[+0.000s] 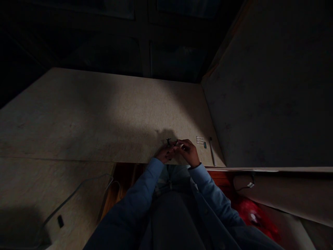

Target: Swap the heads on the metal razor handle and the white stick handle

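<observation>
My left hand (164, 153) is curled around a small dark object (168, 141) whose ends stick out past the fingers. It could be a strap, but the dim light hides its kind. My right hand (189, 151) meets the left from the other side, thumb and fingers pinched together near the same object. Whatever lies between those fingertips is too small and dark to name. Both hands are just above the near edge of the pale tabletop (145, 107). To their right lie several small clear pieces (199, 140) in a stack of rows and a small dark green-blue piece (205, 145).
A thin light stick with a dark tip (212, 152) lies by the right panel (265, 90). On a lower surface at left are a grey cable (78, 187) and a small black block (60, 221). Something red (257, 218) sits below at right. Dark window panes stand behind.
</observation>
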Available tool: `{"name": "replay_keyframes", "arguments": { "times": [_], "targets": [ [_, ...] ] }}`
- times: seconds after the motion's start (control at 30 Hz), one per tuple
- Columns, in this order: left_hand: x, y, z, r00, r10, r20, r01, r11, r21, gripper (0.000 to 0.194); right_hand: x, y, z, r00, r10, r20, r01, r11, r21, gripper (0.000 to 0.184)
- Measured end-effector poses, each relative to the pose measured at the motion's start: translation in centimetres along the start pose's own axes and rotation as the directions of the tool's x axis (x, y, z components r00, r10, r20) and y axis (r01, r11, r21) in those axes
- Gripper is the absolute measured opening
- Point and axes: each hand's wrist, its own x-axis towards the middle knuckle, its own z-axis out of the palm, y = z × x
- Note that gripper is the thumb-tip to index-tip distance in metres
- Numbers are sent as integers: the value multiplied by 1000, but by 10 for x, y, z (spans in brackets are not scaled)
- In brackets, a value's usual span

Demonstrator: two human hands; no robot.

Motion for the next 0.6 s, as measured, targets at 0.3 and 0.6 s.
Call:
{"name": "replay_keyframes", "arguments": {
  "times": [0.3,0.6],
  "targets": [
    [-2,0,-4,994,-89,65,86,995,54,40,3,7,-14,982,-135,131,144,987,-66,28],
    [-2,0,-6,991,-122,55,119,991,62,53,0,3,-14,969,-183,167,193,980,-44,26]
  ]
}}
